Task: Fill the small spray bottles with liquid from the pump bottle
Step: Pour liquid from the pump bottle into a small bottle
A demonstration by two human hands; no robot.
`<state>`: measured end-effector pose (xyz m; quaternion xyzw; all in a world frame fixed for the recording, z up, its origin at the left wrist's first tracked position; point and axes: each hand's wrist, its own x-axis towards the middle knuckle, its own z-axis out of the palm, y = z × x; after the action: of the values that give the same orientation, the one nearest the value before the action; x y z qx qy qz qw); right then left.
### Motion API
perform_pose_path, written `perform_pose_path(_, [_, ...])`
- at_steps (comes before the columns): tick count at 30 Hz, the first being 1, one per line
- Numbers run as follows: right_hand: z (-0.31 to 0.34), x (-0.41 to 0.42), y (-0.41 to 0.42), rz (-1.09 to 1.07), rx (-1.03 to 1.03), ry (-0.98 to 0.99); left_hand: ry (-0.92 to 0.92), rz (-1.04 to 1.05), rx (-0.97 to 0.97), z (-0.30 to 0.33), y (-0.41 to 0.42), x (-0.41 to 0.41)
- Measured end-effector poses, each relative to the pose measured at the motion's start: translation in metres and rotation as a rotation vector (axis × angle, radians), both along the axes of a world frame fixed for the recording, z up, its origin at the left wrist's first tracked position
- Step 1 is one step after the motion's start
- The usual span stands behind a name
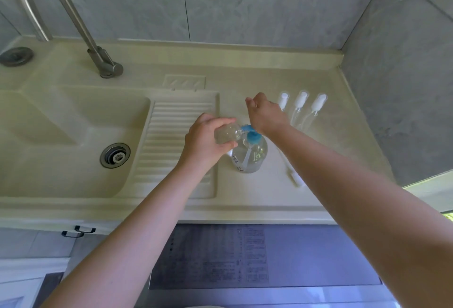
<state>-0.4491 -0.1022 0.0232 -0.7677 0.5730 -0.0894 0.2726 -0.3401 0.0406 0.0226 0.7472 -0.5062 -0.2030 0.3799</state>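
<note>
The beige moulded countertop (257,199) carries a sink basin (61,136) at the left, with a ribbed draining board (171,140) just right of it. The curved metal tap (98,57) stands behind the basin. Right of the draining board stands the clear pump bottle with a blue pump head (250,158). The left hand (206,140) holds a small clear spray bottle (226,134) tilted against the pump's spout. The right hand (266,116) is above and behind the pump. Behind and to its right, 3 clear spray bottles with white caps (300,109) lie side by side. A white spray-top with tube (293,172) lies right of the pump bottle.
</note>
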Motion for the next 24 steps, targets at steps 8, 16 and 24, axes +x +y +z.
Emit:
perform_pose_path(8, [-0.001,0.001,0.007,-0.02,-0.068,-0.089,-0.002,0.003,-0.05,-0.002,0.002,-0.003])
perform_pose_path(16, [-0.007,0.001,0.012,-0.002,-0.094,-0.095,0.01,0.001,-0.104,-0.007,0.002,0.001])
perform_pose_path(24, [-0.001,0.0,0.005,-0.028,0.096,-0.241,0.045,-0.049,-0.103,-0.003,0.002,0.009])
